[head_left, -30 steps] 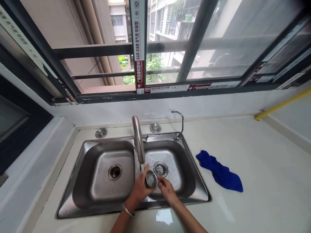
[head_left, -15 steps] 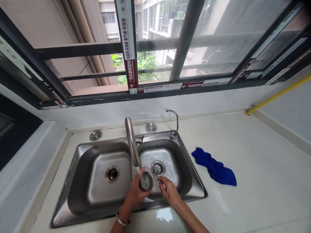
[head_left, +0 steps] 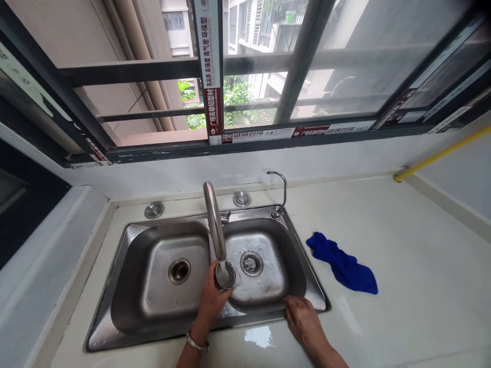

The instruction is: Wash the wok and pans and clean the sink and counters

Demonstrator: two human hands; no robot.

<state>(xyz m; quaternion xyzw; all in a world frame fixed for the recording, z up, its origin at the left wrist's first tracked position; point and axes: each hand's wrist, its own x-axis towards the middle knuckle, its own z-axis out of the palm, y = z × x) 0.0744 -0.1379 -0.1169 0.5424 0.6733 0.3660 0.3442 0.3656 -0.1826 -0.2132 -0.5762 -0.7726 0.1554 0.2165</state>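
My left hand (head_left: 215,296), with a bracelet on its wrist, is closed around a small round metal strainer basket (head_left: 225,276). The basket sits right under the spout of the faucet (head_left: 215,220), and a stream of water runs into its open top. My right hand (head_left: 305,322) is at the front right rim of the sink (head_left: 268,318), its fingers curled and pressed together. Whatever those fingers hold, if anything, is hidden under the hand.
Left basin (head_left: 157,301) and right basin (head_left: 276,276) each have a drain. Two round metal drain covers (head_left: 154,209) lie behind the sink. A thin curved spout (head_left: 284,189) rises at the back right corner. A blue cloth (head_left: 343,263) lies on the counter (head_left: 414,255) at right.
My left hand has brought the strainer basket up and slightly left, into the stream of water. My right hand has moved away from it, rightward to the sink's front rim.
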